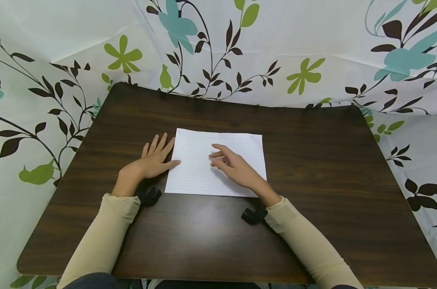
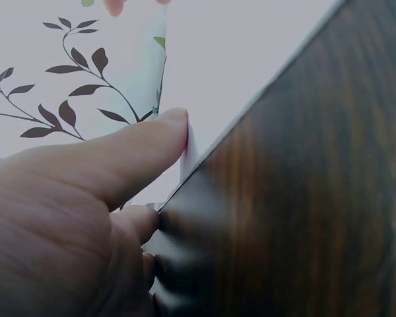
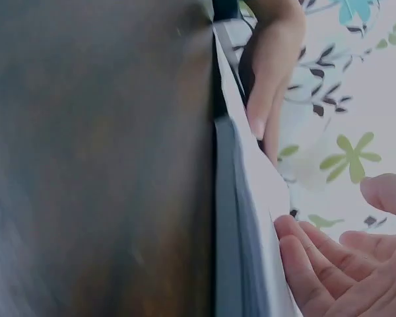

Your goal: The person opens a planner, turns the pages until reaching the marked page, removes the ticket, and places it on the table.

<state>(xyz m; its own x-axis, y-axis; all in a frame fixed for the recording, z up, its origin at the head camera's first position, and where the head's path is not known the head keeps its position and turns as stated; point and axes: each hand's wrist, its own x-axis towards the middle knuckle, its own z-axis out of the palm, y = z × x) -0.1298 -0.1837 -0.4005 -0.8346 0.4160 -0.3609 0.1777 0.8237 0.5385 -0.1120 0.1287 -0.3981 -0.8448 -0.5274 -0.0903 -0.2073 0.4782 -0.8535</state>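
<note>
Fingers (image 1: 161, 143) of the left hand (image 1: 146, 165) are straight and spread, laid on the table just beside the left edge of an open notebook (image 1: 193, 174); they grip nothing. The left thumb (image 1: 172, 164) reaches out to that edge and appears to rest on it. The right hand (image 1: 236, 167) is over the middle of the notebook, its fingers relaxed and slightly bent, holding nothing. In the right wrist view their tips come right up to the paper, though whether they press on it I cannot tell.

As a judgement, the step in hand looks like steadying the notebook from the left while the right hand works over the page. A next move would call for light, even pressure at that left edge, so that the pages do not slide or lift.

The notebook lies flat near the middle of the table (image 1: 334, 172), a fold between its two halves; ruled lines show on the left page, and the right wrist view shows layered edges. No container shows in any view. Farther out, a black wrist device (image 1: 253, 216) shows by the right cuff, and patterned cloth (image 1: 218, 24) hangs behind the table.
</note>
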